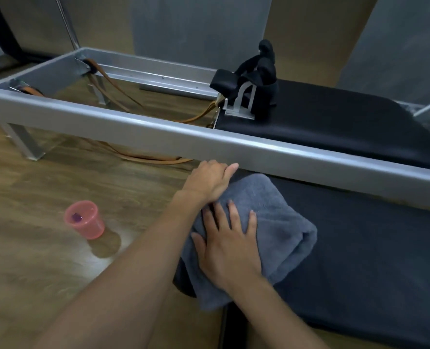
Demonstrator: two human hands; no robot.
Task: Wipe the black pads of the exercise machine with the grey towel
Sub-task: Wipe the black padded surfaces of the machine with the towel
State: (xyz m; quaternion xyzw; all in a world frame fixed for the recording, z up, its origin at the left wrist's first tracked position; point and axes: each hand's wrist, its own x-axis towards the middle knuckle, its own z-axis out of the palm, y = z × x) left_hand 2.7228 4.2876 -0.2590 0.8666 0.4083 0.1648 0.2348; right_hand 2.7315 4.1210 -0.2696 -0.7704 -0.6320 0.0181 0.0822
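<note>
The grey towel lies bunched on the near black pad, at its left end. My left hand curls over the towel's far left edge, just below the silver frame rail. Nearer me, my right hand presses flat on the towel with fingers spread. Beyond the rail lies a second long black pad, with black shoulder blocks and a small black headrest at its left end.
A pink plastic cup stands on the wooden floor to the left of my arms. Tan straps hang inside the open metal frame and trail under it. A grey wall closes off the back.
</note>
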